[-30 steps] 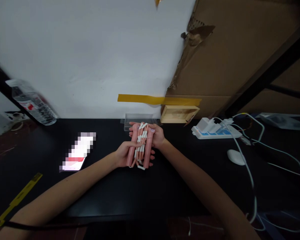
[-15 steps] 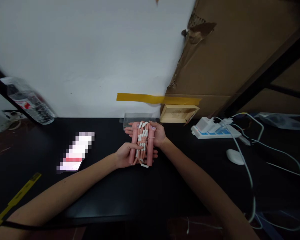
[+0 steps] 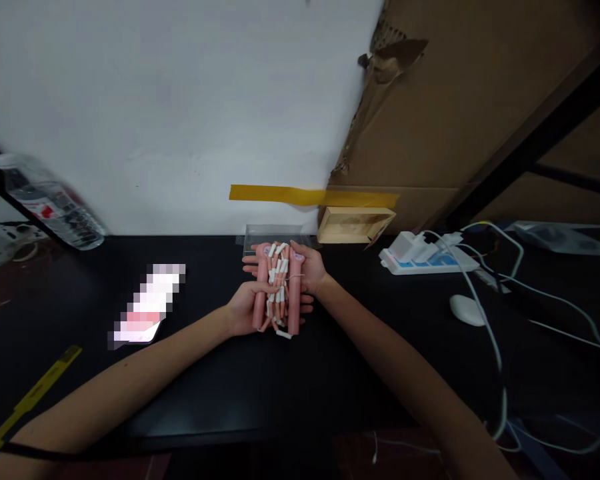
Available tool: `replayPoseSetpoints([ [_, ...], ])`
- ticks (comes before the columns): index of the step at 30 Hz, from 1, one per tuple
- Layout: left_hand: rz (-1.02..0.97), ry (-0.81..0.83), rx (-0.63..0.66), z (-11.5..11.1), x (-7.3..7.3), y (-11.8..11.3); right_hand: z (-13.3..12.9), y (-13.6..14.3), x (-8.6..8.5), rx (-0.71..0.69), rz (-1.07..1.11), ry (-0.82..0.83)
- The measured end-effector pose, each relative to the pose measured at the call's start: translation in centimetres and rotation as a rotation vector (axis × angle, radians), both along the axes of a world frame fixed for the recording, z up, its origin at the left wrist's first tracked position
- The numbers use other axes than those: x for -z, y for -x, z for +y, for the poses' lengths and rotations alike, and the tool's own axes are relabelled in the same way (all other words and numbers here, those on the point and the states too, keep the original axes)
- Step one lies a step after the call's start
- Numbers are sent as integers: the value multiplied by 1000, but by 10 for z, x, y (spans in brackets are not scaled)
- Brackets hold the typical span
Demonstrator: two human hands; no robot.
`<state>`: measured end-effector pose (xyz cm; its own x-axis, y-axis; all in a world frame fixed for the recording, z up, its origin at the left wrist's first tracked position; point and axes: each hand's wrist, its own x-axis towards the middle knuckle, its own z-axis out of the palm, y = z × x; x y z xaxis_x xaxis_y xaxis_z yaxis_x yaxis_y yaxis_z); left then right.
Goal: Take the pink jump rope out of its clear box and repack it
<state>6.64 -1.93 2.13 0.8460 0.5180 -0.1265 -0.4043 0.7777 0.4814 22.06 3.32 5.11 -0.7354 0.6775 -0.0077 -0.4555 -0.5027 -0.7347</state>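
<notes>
My left hand and right hand clasp a pink-and-white, seemingly plastic beaded jump rope, handles lengthwise away from me.

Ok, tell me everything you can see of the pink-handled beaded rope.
The beaded rope has short white and salmon-pink segments, plastic by their look, bunched in folds between two smooth pink handles lying roughly side by side. The left hand and right hand cradle the bundle from beneath, over the black table, left thumb across it.
</notes>
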Motion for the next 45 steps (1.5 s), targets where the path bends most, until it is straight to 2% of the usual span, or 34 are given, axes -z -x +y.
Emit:
replayPoseSetpoints([
  [5,-39,1,-29,-3,-4,-2,-2,-1,-5,26,-34,41],
  [11,-108,-5,27,-5,-7,-2,-4,-3,-9,-16,-74,74],
  [15,-103,16,23,-4,-4,-1,-3,0,-4,36,-36,17],
  [21,-103,61,29,-3,-2,1,0,2,4,-22,51,-28],
  [31,-118,59,50,-7,-4,-2,-3,3,1,-38,25,24],
  [39,-82,37,44,-3,4,1,-2,5,4,-10,17,27],
  [45,-55,36,108,-3,6,1,-4,5,1,39,4,30],
])
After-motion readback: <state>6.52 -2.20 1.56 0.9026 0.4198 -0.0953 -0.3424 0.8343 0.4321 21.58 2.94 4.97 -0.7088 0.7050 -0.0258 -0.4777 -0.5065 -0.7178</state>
